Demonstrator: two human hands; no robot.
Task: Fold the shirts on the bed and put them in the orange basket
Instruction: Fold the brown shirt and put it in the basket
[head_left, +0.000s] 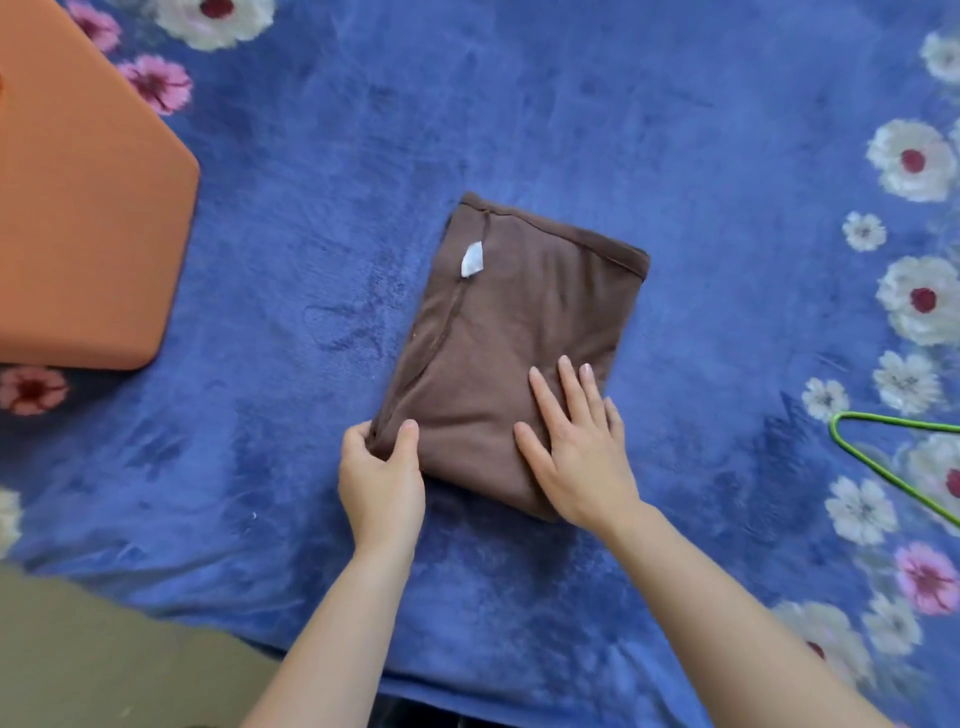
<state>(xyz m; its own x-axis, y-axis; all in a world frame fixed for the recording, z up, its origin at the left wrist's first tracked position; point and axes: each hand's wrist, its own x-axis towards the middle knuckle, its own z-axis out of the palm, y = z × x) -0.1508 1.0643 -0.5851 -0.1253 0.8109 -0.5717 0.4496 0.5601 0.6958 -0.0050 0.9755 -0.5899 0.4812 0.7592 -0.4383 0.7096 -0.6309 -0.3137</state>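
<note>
1. Centre of frame: folded brown shirt lying flat on the bed.
2. Left hand pinching its lower left corner.
3. Right hand pressed flat on its lower right part.
4. Upper left: orange basket, apart from shirt.
5. Right edge: green hanger.

Both my bare forearms reach forward, grips side by side.
My left grip pinches the near corner of the shirt, thumb on top and fingers curled round the edge. My right grip lies palm-down, fingers straight and slightly spread, pressing flat on it.
</note>
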